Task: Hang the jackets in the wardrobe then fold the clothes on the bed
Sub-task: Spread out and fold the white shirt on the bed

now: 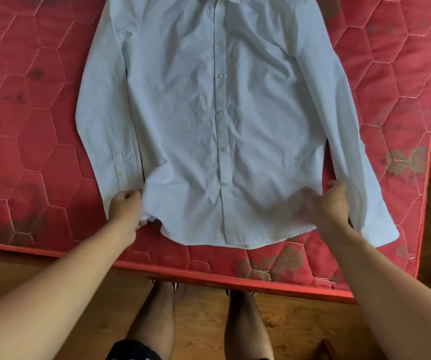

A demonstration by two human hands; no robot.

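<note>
Pale cloth sits bunched in curled fingers [131,196]. The left hand [125,207] fists the shirt [219,113] at its lower corner, just beside that side's cuff. The right hand [329,203] is blurred, fingers curled into fabric at the opposite lower side, thumb on top. It looks like a pinch, but the exact hold is unclear. The shirt lies flat, front up, buttoned, collar far, hem toward the person. Sleeves run down both sides, and the one by the right hand angles outward. Underneath is a red quilted mattress [27,126] with hexagon stitching, the hem close to its near edge. Bare legs [157,307] stand against that edge on a wood floor [201,320].
</note>
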